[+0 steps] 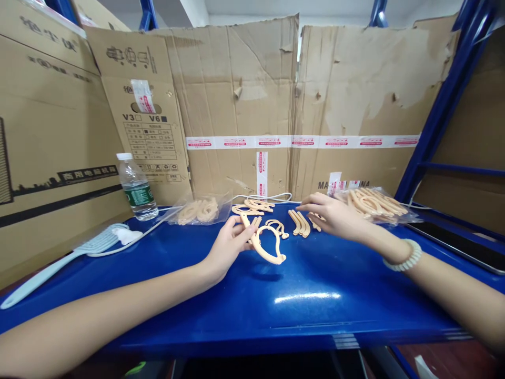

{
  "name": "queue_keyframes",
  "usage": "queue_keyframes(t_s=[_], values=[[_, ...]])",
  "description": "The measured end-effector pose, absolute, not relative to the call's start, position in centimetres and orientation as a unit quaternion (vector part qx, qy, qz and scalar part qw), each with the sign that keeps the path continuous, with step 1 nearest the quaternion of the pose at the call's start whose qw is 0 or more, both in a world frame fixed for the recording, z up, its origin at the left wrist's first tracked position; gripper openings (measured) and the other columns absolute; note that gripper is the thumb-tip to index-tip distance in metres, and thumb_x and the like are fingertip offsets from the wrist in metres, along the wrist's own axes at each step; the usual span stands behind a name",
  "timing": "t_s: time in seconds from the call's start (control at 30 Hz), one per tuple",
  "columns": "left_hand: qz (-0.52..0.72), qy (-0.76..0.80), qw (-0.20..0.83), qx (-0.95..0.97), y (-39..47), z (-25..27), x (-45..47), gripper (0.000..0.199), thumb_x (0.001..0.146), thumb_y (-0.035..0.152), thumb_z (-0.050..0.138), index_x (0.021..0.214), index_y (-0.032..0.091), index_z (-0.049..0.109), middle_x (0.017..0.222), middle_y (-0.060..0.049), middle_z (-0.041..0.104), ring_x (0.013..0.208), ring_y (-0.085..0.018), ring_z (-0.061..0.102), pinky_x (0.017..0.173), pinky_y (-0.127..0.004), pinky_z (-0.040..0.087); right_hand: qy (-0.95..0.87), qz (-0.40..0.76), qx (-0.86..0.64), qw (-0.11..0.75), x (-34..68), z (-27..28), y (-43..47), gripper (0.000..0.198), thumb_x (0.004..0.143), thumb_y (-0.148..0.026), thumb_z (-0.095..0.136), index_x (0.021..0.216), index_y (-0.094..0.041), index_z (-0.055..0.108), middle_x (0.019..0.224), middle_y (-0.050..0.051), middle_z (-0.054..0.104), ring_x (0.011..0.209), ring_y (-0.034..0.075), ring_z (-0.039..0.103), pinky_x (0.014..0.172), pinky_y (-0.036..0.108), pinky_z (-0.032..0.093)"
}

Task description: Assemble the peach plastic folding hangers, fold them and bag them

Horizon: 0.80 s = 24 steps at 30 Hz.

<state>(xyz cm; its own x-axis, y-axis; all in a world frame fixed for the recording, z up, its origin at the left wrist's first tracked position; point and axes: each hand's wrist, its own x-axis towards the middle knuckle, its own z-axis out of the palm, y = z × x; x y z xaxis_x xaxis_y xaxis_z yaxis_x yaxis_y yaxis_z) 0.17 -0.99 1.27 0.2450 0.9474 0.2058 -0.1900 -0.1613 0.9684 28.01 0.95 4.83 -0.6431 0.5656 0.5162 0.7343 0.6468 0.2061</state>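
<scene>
My left hand (231, 239) is closed around one end of a beige, curved, loop-shaped piece (258, 247), held up above the blue table. My right hand (331, 213) reaches over some small beige pieces (314, 222), its fingers stretched and apart; the fingertips partly cover these pieces. Just left of it lie several slim curved beige strips (300, 223) side by side. Between the hands sits a smaller hooked beige piece (278, 229). Behind my left hand is a group of larger looped pieces (252, 206).
Plastic bags of beige parts lie at the left (199, 210) and right (374, 204). A water bottle (137, 187), a pale blue brush (84, 245) and a white cable stand left. A dark phone-like slab (461, 245) lies right. Cardboard (236, 105) walls the back of the blue table (189, 310).
</scene>
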Motion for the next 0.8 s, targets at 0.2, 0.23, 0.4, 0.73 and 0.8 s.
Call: queue_keyframes(t_s=[0.2,0.23,0.4,0.73,0.8], values=[[0.505,0.311,0.557,0.581,-1.1,1.0,0.2,0.037,0.076,0.035,0.071,0.097,0.017,0.048,0.087,-0.004,0.068,0.079,-0.017,0.065,0.068,-0.029,0.054,-0.943,-0.229,-0.178,0.161,22.3,3.6,-3.7,0.032,0.095,-0.033,0.048,0.120,-0.017,0.058,0.120,0.012,0.060,0.115,0.028,0.048,0.094,0.046,0.040],[0.504,0.307,0.558,0.583,-1.1,0.9,0.2,0.037,0.076,0.035,0.071,0.097,0.017,0.047,0.085,-0.003,0.067,0.077,-0.016,0.065,0.067,-0.028,0.053,-0.944,-0.238,-0.170,0.150,22.1,3.2,-3.8,0.032,0.095,-0.034,0.047,0.118,-0.017,0.059,0.119,0.011,0.061,0.117,0.029,0.047,0.096,0.047,0.039],[0.500,0.306,0.554,0.591,-1.0,0.6,0.2,0.038,0.078,0.035,0.070,0.100,0.018,0.044,0.084,-0.003,0.066,0.073,-0.015,0.064,0.065,-0.027,0.053,-0.945,-0.238,-0.171,0.146,22.1,2.2,-3.6,0.024,0.097,-0.028,0.043,0.107,-0.018,0.062,0.102,0.008,0.066,0.112,0.026,0.050,0.094,0.043,0.034],[0.571,0.282,0.109,0.763,-0.2,0.6,-0.8,0.034,0.082,0.023,0.065,0.112,0.022,0.050,0.118,-0.008,0.056,0.114,-0.022,0.054,0.098,-0.044,0.045,-0.939,-0.192,-0.218,0.183,21.9,2.1,-3.7,0.027,0.096,-0.032,0.044,0.089,-0.016,0.064,0.074,0.004,0.061,0.075,0.018,0.051,0.079,0.036,0.031],[0.460,0.184,-0.035,0.868,-0.7,1.0,-1.0,0.028,0.086,0.023,0.060,0.113,0.020,0.052,0.114,-0.008,0.061,0.114,-0.022,0.054,0.105,-0.049,0.038,-0.937,-0.191,-0.219,0.193,22.0,2.0,-3.7,0.027,0.096,-0.032,0.043,0.087,-0.015,0.063,0.073,0.004,0.060,0.072,0.017,0.050,0.078,0.036,0.030]])
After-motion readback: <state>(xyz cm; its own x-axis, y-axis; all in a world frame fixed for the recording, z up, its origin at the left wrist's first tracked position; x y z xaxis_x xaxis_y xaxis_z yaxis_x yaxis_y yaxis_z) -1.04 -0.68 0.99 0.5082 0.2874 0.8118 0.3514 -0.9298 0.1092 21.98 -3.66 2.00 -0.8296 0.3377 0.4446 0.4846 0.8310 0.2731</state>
